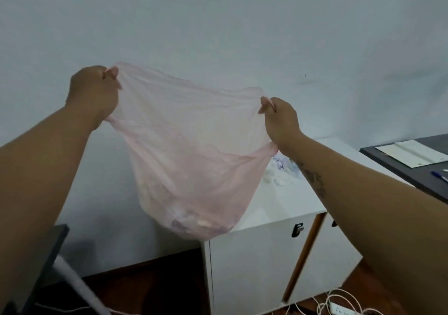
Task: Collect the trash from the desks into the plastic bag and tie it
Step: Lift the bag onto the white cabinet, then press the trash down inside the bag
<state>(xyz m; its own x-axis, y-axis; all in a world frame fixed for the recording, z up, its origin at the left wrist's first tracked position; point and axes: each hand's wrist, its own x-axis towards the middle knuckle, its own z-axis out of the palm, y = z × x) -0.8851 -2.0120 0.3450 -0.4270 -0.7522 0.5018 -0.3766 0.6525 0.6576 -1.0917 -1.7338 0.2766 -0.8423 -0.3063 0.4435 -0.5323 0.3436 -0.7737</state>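
Both hands are being used: the pink plastic bag (pixel 189 159) is being gripped at its rim by the left hand (pixel 93 94) and right hand (pixel 281 121), trash (pixel 194 222) being carried inside above the white cabinet (pixel 261 254).

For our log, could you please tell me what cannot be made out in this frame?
Head view:
- Contents of the plastic bag: blurred lumps behind pink film.
- Fingers of the left hand and right hand: mostly behind the hands' backs.
- Crumpled trash on the white cabinet: partly behind the right forearm.
- Writing on the paper: too small.
- Pen: cut off by the right edge.
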